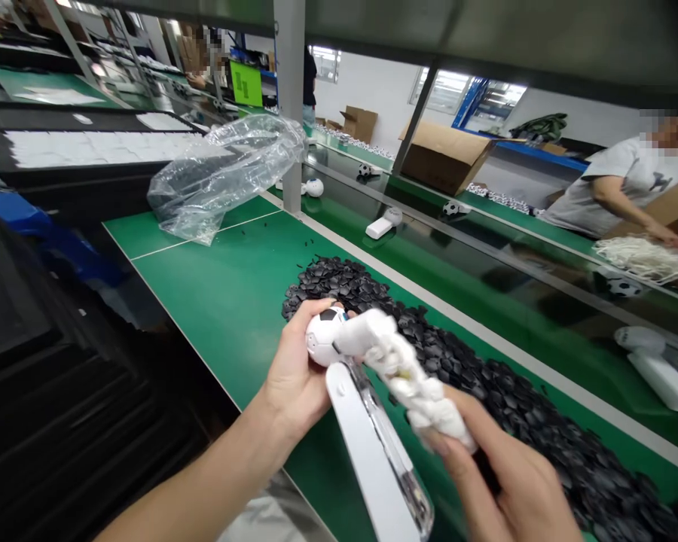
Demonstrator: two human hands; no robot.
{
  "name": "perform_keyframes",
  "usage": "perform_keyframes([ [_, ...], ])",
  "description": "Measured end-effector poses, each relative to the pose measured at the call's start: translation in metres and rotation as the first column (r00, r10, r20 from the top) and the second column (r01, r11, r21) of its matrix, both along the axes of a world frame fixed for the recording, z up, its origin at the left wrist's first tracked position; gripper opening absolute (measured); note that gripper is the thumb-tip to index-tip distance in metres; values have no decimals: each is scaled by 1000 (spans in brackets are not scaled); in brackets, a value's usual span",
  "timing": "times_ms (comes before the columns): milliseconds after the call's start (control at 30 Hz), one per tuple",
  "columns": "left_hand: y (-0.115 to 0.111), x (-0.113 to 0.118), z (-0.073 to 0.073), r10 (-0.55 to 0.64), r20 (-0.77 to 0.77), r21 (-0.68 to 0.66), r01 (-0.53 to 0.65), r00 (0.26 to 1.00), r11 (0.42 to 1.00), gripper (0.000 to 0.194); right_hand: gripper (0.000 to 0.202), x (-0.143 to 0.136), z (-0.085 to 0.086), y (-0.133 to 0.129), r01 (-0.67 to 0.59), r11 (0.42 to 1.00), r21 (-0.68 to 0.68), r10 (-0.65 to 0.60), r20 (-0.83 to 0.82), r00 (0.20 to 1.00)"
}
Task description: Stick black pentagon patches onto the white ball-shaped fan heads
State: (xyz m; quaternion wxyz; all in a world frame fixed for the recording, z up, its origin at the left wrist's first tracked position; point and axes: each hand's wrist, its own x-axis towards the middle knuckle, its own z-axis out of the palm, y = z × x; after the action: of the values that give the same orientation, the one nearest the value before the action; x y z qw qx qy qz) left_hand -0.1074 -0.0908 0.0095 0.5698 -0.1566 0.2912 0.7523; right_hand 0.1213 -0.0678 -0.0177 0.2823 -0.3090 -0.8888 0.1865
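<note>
In front of me, my left hand (299,365) is wrapped round the ball-shaped head of a white device (319,336), patterned like a football. A long white handle (367,452) hangs below the ball, tilted toward me, with a grey, partly clear inner side. My right hand (502,467) grips a lumpy white bundle (415,380), possibly cloth, blurred by motion. Its far end overlaps the right side of the ball; contact cannot be made out. Just beyond both hands lies a long heap of small black plastic pieces (446,354) on the green table (215,301).
A crumpled clear plastic bag (231,169) lies at the table's far left, beside a grey post (291,113). Across a pale rail, a green conveyor (429,256) carries several ball-headed devices (385,223). A co-worker (615,181) reaches toward white strands (644,258) at right. Dark trays (34,421) stand left.
</note>
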Motion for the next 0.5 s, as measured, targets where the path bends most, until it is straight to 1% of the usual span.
perform_keyframes([
  [67,1,-4,-2,2,-15,-1,-2,1000,1000,19,23,-5,-1,1,55,996,67,-51,-49,997],
  [100,1,-7,-2,11,-27,8,-11,1000,1000,18,22,-8,-1,1,50,995,87,-46,-53,998],
  [167,-1,-15,-2,26,-55,21,-24,998,999,18,24,-16,1,2,-33,997,71,34,-10,999],
  [200,-4,-21,-2,30,-67,17,-29,997,999,17,25,-22,5,5,-77,996,40,77,4,997],
  [233,-7,-28,-1,43,-80,5,-43,996,999,16,25,-30,10,10,-94,996,-7,94,2,996],
  [267,-12,-35,0,67,-95,-9,-68,993,998,15,25,-40,16,17,-88,994,-58,87,-18,996],
  [333,-24,-51,2,117,-106,-27,-120,987,992,13,27,-69,32,41,-71,975,-210,65,-34,997],
  [367,-31,-58,3,129,-92,-33,-132,987,991,13,29,-88,39,55,-80,957,-278,75,-28,997],
  [400,-38,-63,2,133,-67,-39,-136,989,990,11,30,-109,44,69,-121,923,-365,127,-8,992],
  [433,-45,-68,1,129,-38,-50,-130,991,990,10,26,-133,49,82,-162,859,-486,197,22,980],
  [500,-58,-72,-5,108,5,-79,-107,994,991,8,22,-186,53,99,-200,777,-597,273,33,962],
])
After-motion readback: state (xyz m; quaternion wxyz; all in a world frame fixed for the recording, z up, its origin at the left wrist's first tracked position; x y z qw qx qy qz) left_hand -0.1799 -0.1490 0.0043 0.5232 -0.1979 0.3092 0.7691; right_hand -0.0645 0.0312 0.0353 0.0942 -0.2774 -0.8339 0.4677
